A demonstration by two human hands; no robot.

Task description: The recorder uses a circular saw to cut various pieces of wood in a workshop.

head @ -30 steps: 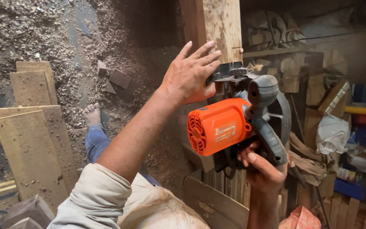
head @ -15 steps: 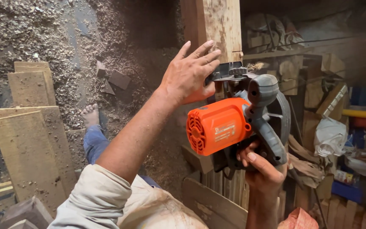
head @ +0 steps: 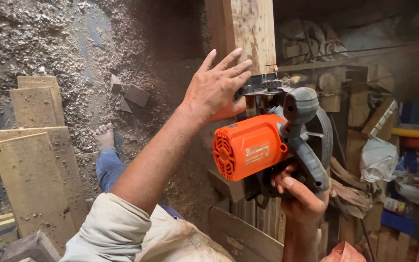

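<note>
Timber plank (head: pixel 248 34) stands upright just beyond my left hand (head: pixel 217 90), which lies flat and open-fingered against its near face. Circular saw (head: pixel 272 143) — orange motor housing, grey handle — sits directly below that palm, its base plate against the plank. My right hand (head: pixel 299 196) is wrapped closed around the saw's handle, beneath the motor. Loose boards (head: pixel 35 160) lie on the shavings-covered floor, well off beyond my left elbow.
</note>
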